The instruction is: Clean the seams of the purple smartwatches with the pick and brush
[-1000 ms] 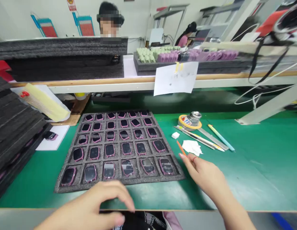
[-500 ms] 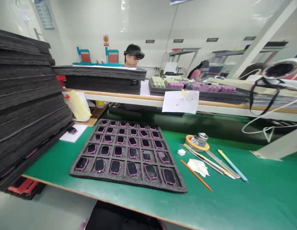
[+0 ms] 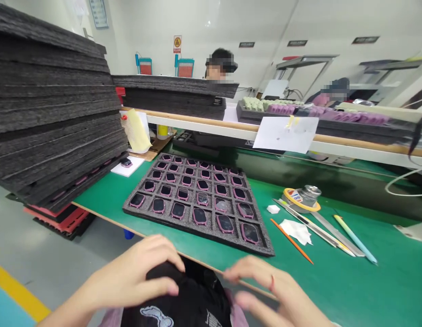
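Note:
Below the table's front edge, my left hand (image 3: 148, 268) rests over the black clothing (image 3: 193, 299) on my lap, thumb apart from the fingers, with nothing visible in it. My right hand (image 3: 265, 284) is at the table's edge on the right, thumb and fingers spread and holding nothing. In front of both hands lies a dark grey foam tray (image 3: 211, 236) on the green table. Its compartments hold many smartwatches (image 3: 179, 210) with black screens and purple frames. Neither hand touches the tray.
Tall stacked foam trays (image 3: 57, 100) stand at left beside a watch (image 3: 125, 161) on white paper. On the right lie an orange stick (image 3: 292, 241), tissue (image 3: 297, 230), tape roll (image 3: 292, 200), ruler (image 3: 338, 234) and light-blue pen (image 3: 357, 240). Behind runs a shelf (image 3: 200, 125); a person (image 3: 219, 63) is beyond.
Both my hands have come into view at the bottom, over my lap and at the table edge. The camera has turned left, shifting the scene to the right. The tray stays on the table.

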Demonstrator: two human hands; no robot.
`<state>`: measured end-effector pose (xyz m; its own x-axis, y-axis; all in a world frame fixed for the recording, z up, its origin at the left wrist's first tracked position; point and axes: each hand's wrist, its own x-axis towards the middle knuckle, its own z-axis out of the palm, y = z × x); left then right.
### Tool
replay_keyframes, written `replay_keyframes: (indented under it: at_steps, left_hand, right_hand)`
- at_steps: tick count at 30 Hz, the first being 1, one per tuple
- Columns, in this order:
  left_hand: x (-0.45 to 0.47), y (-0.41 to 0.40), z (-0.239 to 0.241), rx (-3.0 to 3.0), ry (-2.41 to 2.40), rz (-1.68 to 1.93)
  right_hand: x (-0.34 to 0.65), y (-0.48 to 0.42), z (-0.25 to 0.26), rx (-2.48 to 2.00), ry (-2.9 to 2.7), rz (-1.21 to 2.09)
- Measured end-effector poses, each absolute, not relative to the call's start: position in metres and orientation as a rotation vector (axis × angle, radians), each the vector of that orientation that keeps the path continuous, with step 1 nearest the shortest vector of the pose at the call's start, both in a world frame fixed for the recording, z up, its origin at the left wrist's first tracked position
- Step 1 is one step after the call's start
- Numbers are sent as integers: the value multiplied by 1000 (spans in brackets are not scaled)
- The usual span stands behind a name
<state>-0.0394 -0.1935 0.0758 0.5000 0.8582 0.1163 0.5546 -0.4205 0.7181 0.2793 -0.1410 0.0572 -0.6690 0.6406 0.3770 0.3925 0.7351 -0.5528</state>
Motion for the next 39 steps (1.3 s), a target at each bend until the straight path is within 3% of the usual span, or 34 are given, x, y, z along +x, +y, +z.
replay_keyframes:
  at_steps: [4,14,28,33,35,37,39]
  left_hand:
    - [-36,-145,47,2404,1488,740]
    - [-28,-71,14,2538,1778,745]
    - [-39,-7,28,2508,1692,522]
    - [-25,-20,39,2487,1689,640]
    - [-7,-47,41,2551,1572,893]
    - [16,-82,35,2606,1161,988]
    - [40,-114,16,2634,632,690]
  right_hand:
    - [296,-91,32,-1188,-2356,201]
    - [309,-33,39,-1371,-2469,363]
    - [292,3,49,-1364,-2487,374]
    - [279,3,46,-1330,-2538,465]
    - [279,2,43,-1313,-2543,443]
    - [280,-1,42,-1269,-2541,380]
    - [280,-3,42,-1213,-2552,325]
